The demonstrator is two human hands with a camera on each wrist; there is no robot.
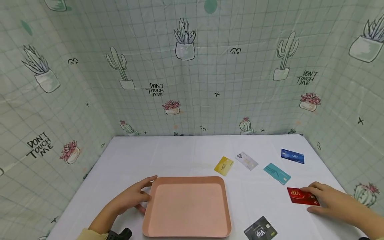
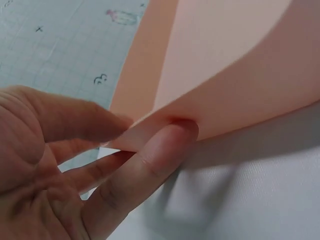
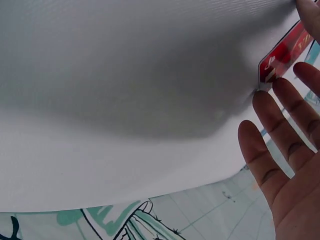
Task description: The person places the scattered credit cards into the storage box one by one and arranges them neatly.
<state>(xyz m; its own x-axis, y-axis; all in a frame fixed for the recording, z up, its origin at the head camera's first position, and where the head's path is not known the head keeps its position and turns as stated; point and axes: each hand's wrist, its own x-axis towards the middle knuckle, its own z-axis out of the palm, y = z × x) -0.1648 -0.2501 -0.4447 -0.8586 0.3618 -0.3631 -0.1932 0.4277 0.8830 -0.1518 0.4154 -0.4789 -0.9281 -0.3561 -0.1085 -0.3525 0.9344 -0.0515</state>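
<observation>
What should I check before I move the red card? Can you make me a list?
1. Left hand touching the tray: ok, thumb and fingers are at its edge.
2. Tray right way up: ok, its open side faces up.
3. Right hand at the red card: ok, a finger reaches over it.
4. Red card held firmly: cannot tell.
5. Teal card not overlapping the red card: ok.
6. Whole black card visible: not ok, the head view's bottom edge cuts it off.
</observation>
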